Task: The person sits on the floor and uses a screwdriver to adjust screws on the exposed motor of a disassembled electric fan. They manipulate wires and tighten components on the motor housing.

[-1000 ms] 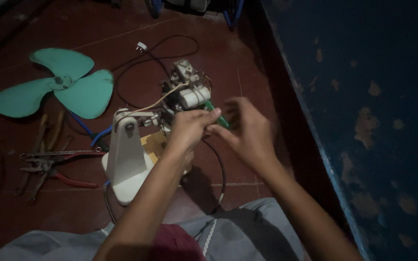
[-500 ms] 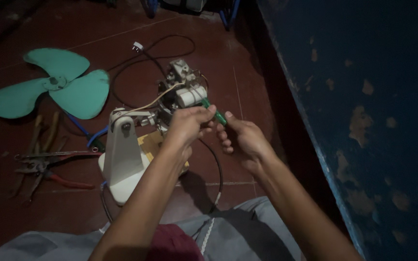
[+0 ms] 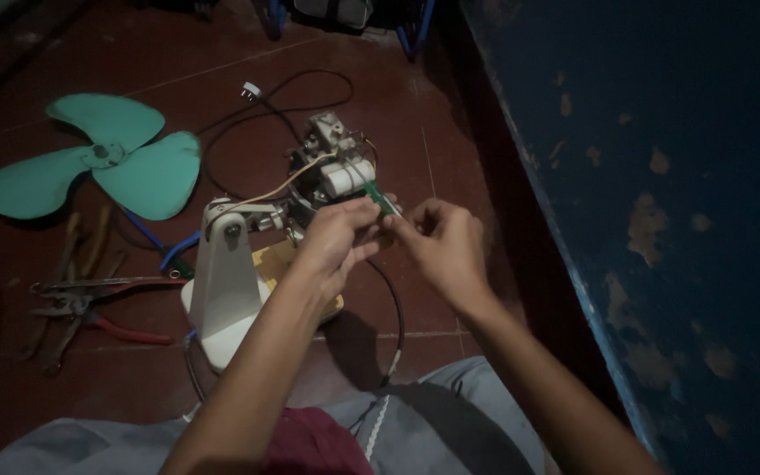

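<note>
- Since the earlier frames my right hand [image 3: 446,246] has come back in toward the left hand [image 3: 336,237]; half a second ago it sat lower and a little apart, and now the fingertips of both nearly meet.
- Both hands pinch the small green-handled tool [image 3: 383,203], a thin stiff shaft, just beside the white cylindrical capacitor [image 3: 345,179] on the bare fan motor [image 3: 327,163]. Whether the right fingers grip it or only steady it, I cannot tell.
- I judge the tool light and rigid, with a smooth, slippery handle; a hold near the middle of the handle gives the best control.
- The motor sits atop the white plastic fan stand [image 3: 222,290] on the dark red tiled floor [image 3: 450,114]. It looks heavy and top-loaded; the thin cream wire [image 3: 266,192] off it looks fragile, so I would hold the metal body, never the wiring.
- The black power cord [image 3: 310,84] loops behind, limp and soft.
- The teal three-bladed fan propeller [image 3: 103,163] lies well apart to the left, near red-handled pliers [image 3: 90,308].
</note>
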